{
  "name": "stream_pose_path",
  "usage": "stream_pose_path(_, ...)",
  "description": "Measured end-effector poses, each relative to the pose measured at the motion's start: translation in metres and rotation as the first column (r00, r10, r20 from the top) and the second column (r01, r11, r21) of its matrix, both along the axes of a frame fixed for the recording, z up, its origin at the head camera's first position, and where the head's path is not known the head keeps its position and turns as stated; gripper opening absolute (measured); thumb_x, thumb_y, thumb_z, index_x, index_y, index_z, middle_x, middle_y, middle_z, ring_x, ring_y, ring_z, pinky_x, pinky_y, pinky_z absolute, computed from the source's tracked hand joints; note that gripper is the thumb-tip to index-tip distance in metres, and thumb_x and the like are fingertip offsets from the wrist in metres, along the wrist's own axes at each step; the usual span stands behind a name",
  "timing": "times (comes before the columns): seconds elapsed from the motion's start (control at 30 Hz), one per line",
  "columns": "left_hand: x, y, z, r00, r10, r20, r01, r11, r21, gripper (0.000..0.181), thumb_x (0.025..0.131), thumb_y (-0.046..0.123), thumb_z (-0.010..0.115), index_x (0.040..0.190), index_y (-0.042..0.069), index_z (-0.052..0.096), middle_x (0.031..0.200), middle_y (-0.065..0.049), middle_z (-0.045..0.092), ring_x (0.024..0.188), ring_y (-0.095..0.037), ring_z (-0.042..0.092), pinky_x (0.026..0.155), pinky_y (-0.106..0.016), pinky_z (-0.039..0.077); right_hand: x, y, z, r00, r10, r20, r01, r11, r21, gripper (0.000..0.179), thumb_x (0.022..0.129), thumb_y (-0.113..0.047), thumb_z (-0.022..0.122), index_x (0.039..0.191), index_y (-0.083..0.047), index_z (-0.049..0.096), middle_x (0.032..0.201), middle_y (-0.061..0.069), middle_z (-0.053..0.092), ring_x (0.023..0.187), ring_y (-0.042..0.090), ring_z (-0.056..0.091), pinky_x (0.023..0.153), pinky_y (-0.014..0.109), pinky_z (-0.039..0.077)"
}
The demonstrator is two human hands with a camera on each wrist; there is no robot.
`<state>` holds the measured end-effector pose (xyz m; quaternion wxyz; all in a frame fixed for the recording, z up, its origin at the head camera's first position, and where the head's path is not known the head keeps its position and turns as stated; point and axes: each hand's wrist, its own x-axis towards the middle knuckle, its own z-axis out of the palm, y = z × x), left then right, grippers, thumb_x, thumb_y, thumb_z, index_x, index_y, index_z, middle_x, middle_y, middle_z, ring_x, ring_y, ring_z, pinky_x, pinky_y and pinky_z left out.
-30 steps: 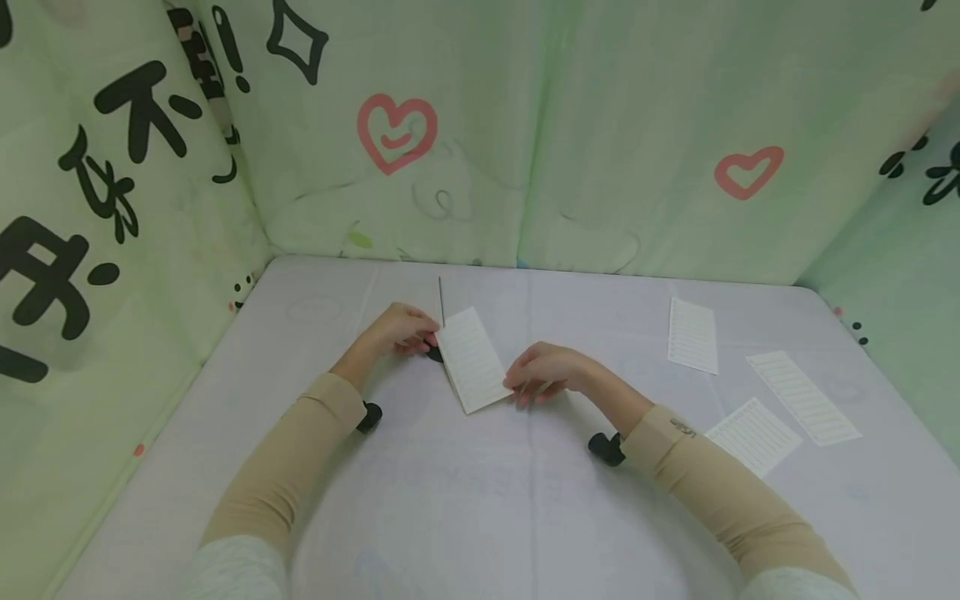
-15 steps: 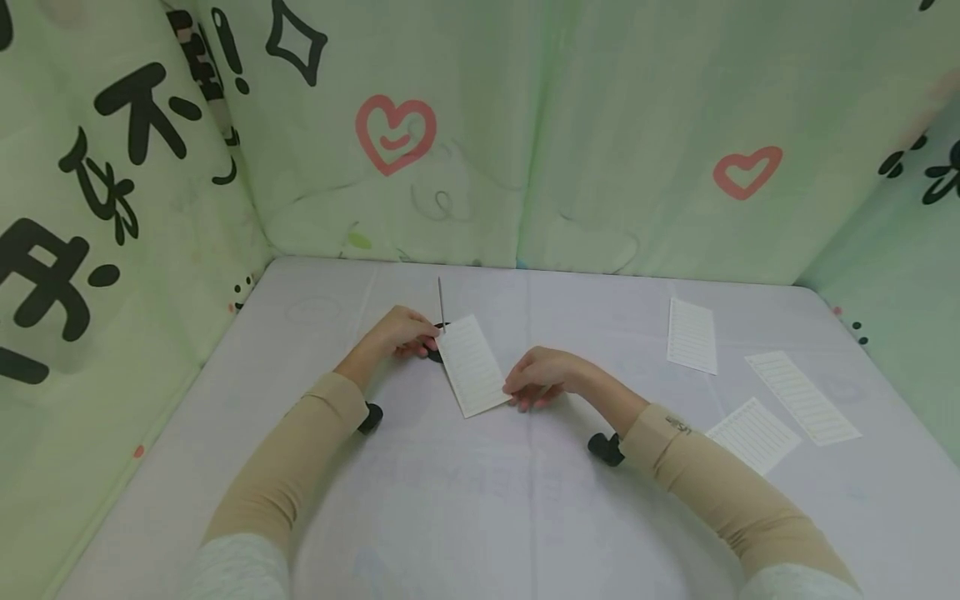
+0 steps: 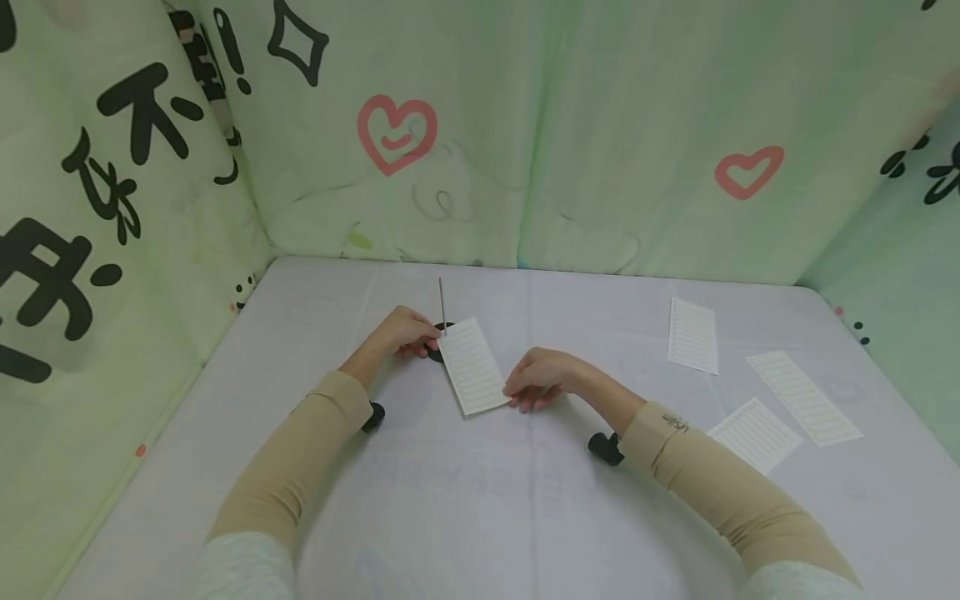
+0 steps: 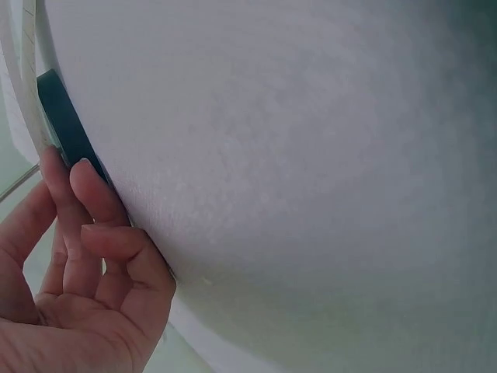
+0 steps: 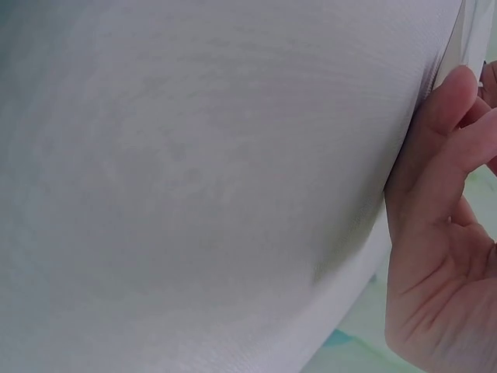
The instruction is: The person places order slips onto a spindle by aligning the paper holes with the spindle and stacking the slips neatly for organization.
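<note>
A white card printed with faint lines is held tilted between both hands, left of the table's middle. My left hand pinches its upper left corner, and my right hand pinches its lower right corner. A thin upright metal rod meets the card at the upper left corner, beside the left fingertips. Below it, a round black base is partly covered by the card and left hand. In the left wrist view the dark base sits just past the fingertips; the right wrist view catches only the card's edge.
On the right of the white-covered table lie an upright lined card, a slanted card and a third card, partly behind the right sleeve. A green printed curtain encloses the back and sides.
The card has come down slightly at the rod, and more of the black base shows behind its top corner. Both hands keep their pinch and have shifted only a little.
</note>
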<state>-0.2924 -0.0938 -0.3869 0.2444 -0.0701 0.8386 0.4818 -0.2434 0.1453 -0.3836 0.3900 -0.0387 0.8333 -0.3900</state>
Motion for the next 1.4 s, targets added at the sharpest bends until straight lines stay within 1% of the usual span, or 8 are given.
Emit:
stream_pose_path(0.4, 0.001, 0.001, 0.000, 1.000, -0.002, 0.020, 0.002, 1.000, 0.024, 0.022, 0.086, 0.015, 0.061, 0.102, 0.000, 0.062, 0.065, 0.002, 0.061, 0.047, -0.008, 0.053, 0.045, -0.022, 0.030, 0.003, 0.003, -0.001, 1.000, -0.003, -0.005, 0.003, 1.000, 0.002, 0.014, 0.085, -0.016, 0.063, 0.090, -0.003, 0.067, 0.069, 0.000, 0.065, 0.056, 0.009, 0.059, 0.050, 0.020, 0.045)
stream_pose_path(0.6, 0.002, 0.002, 0.001, 0.999, 0.022, 0.037, -0.022, 1.000, 0.015, 0.022, 0.086, 0.016, 0.061, 0.102, 0.001, 0.062, 0.067, 0.002, 0.061, 0.049, -0.009, 0.055, 0.047, -0.022, 0.033, 0.005, 0.003, 0.003, 1.000, -0.005, -0.021, 0.005, 1.000, 0.013, 0.016, 0.086, -0.018, 0.062, 0.093, -0.004, 0.066, 0.073, 0.001, 0.066, 0.059, 0.010, 0.060, 0.052, 0.022, 0.047)
stream_pose_path(0.73, 0.002, 0.002, 0.000, 0.998, 0.034, 0.045, -0.035, 0.999, 0.011, 0.022, 0.086, 0.017, 0.061, 0.103, 0.002, 0.062, 0.067, 0.002, 0.061, 0.050, -0.009, 0.056, 0.048, -0.022, 0.036, 0.009, 0.007, 0.007, 0.996, 0.004, -0.092, 0.000, 0.999, 0.048, 0.020, 0.088, -0.021, 0.060, 0.098, -0.004, 0.065, 0.079, 0.003, 0.066, 0.063, 0.012, 0.060, 0.057, 0.025, 0.049)
stream_pose_path(0.83, 0.001, 0.001, -0.002, 0.998, 0.036, 0.046, -0.037, 0.999, 0.008, 0.023, 0.086, 0.016, 0.061, 0.104, 0.001, 0.062, 0.067, 0.002, 0.061, 0.049, -0.009, 0.056, 0.048, -0.022, 0.037, 0.015, 0.014, 0.012, 0.981, 0.042, -0.189, -0.030, 0.997, 0.067, 0.024, 0.089, -0.020, 0.058, 0.105, -0.003, 0.063, 0.087, 0.006, 0.064, 0.070, 0.015, 0.060, 0.061, 0.027, 0.049)
stream_pose_path(0.93, 0.000, 0.000, -0.003, 0.998, 0.036, 0.044, -0.037, 0.999, 0.009, 0.024, 0.086, 0.016, 0.061, 0.105, 0.001, 0.062, 0.066, 0.002, 0.061, 0.049, -0.009, 0.056, 0.048, -0.021, 0.037, 0.024, 0.025, 0.018, 0.942, 0.098, -0.321, -0.065, 0.992, 0.111, 0.026, 0.090, -0.018, 0.056, 0.111, -0.003, 0.058, 0.097, 0.010, 0.061, 0.080, 0.020, 0.058, 0.067, 0.031, 0.048)
stream_pose_path(1.17, 0.000, -0.002, -0.003, 0.998, 0.048, 0.050, -0.048, 0.999, 0.011, 0.024, 0.086, 0.016, 0.061, 0.105, 0.001, 0.063, 0.066, 0.003, 0.060, 0.050, -0.009, 0.056, 0.048, -0.022, 0.037, 0.053, 0.054, 0.035, 0.794, 0.204, -0.573, -0.058, 0.963, 0.263, 0.038, 0.091, -0.013, 0.055, 0.123, 0.003, 0.045, 0.116, 0.023, 0.051, 0.106, 0.038, 0.050, 0.086, 0.048, 0.043)
stream_pose_path(1.33, 0.000, -0.001, -0.002, 0.998, 0.049, 0.050, -0.050, 0.999, 0.021, 0.025, 0.086, 0.016, 0.061, 0.105, 0.001, 0.063, 0.066, 0.003, 0.061, 0.050, -0.009, 0.056, 0.048, -0.021, 0.037, 0.072, 0.082, 0.041, 0.701, 0.268, -0.660, 0.047, 0.907, 0.419, 0.049, 0.088, -0.018, 0.060, 0.127, 0.003, 0.040, 0.124, 0.027, 0.046, 0.111, 0.043, 0.045, 0.087, 0.053, 0.041)
stream_pose_path(1.4, -0.001, -0.001, -0.002, 0.998, 0.048, 0.050, -0.049, 0.999, 0.023, 0.024, 0.086, 0.016, 0.061, 0.105, 0.001, 0.063, 0.066, 0.002, 0.061, 0.050, -0.009, 0.056, 0.048, -0.021, 0.037, 0.077, 0.096, 0.041, 0.677, 0.292, -0.676, 0.093, 0.876, 0.473, 0.051, 0.088, -0.020, 0.060, 0.128, 0.003, 0.038, 0.125, 0.028, 0.044, 0.111, 0.045, 0.044, 0.085, 0.055, 0.040)
